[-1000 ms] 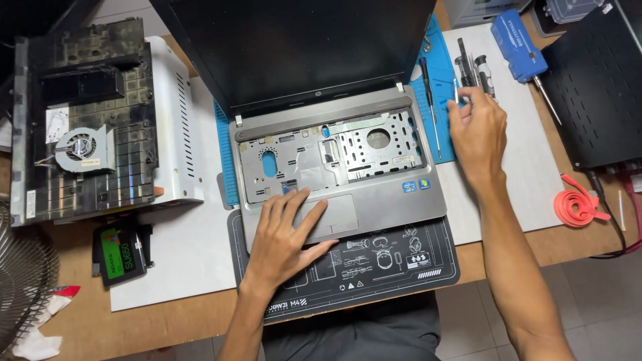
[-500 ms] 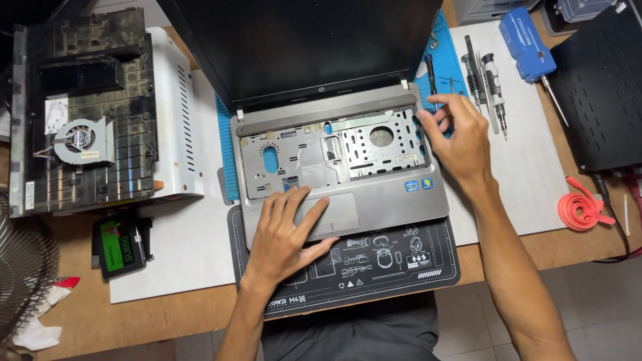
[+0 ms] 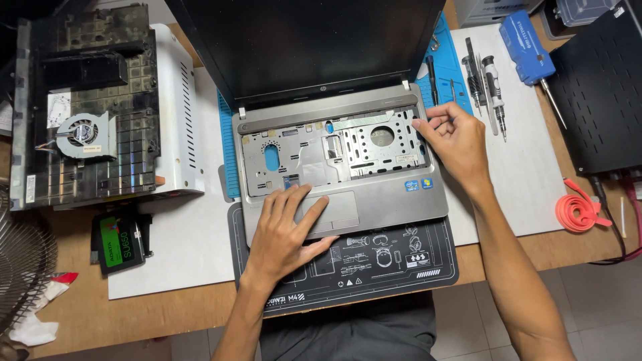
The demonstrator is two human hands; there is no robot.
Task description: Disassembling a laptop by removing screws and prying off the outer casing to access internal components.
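An open grey laptop (image 3: 374,197) with its keyboard removed lies on a black work mat (image 3: 374,261), the bare metal keyboard bay (image 3: 334,150) exposed. My left hand (image 3: 287,234) rests flat on the palm rest and touchpad, fingers spread, holding nothing. My right hand (image 3: 455,144) is at the bay's upper right corner, its fingers curled and its thumb and forefinger pinched close at the laptop's edge. Whether something small sits between them is too small to tell.
Screwdrivers and bits (image 3: 485,77) and a blue tool case (image 3: 525,37) lie right of the laptop. A coiled orange cable (image 3: 578,210) and a black box (image 3: 598,90) are far right. A stripped chassis with a fan (image 3: 83,134) and a green-labelled drive (image 3: 117,242) are left.
My right hand came back from the tools at the right to the upper right corner of the keyboard bay. The left hand stayed on the palm rest.
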